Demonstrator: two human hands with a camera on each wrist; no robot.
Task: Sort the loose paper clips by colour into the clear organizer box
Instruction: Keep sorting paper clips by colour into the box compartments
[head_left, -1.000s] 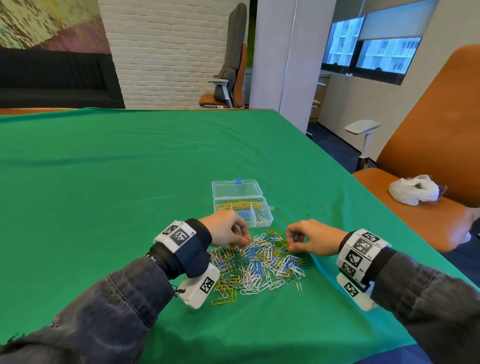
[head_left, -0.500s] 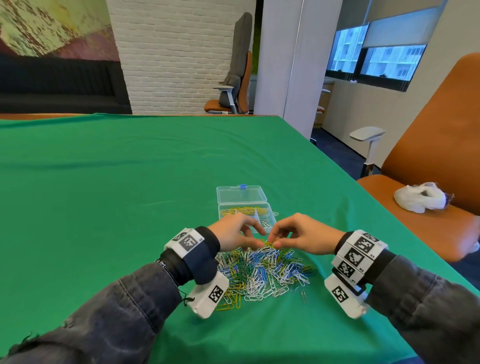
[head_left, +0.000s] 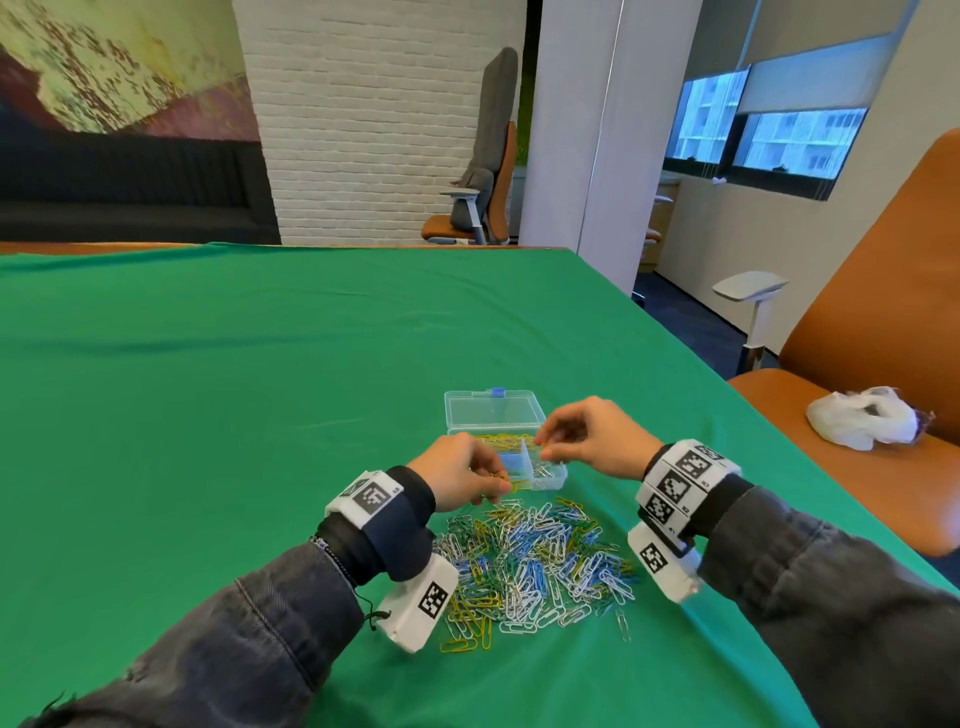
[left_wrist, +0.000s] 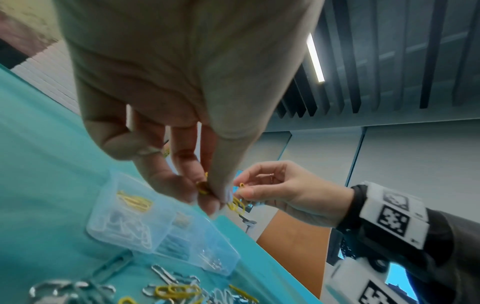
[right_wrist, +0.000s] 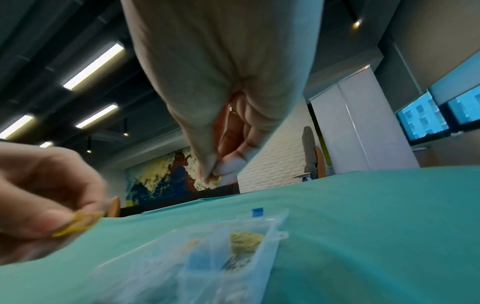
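Overhead, the head view is showing both hands hovering at the clear organizer box (head_left: 553, 480), whose lid is lying open behind it, while the mixed pile of paper clips (head_left: 535, 561) is sitting on the green cloth (head_left: 208, 415) just in front. The left hand (head_left: 457, 478) is pinching yellow clips (head_left: 511, 486) at the box's near edge; the right hand (head_left: 597, 439) is pinching something small above the far yellow compartment.

Next, the left wrist view is showing thumb and fingertips (left_wrist: 187, 185) pressing together on a small bunch of yellow clips (left_wrist: 235, 203), several dangling loose below the pinch. Likely those hanging ones are hooked rather than held, so a shake could be dropping them into the blue or white compartment beneath, spoiling the sort.

Lastly, the right wrist view is showing the right hand's thumb and forefinger (right_wrist: 207, 164) nipping a single yellow clip (right_wrist: 215, 178), high over the box (right_wrist: 233, 246). Releasing from that height, the clip could be bouncing off a divider into a neighbouring section, or onto the cloth. The two hands crowding one compartment could also be knocking the light box askew.
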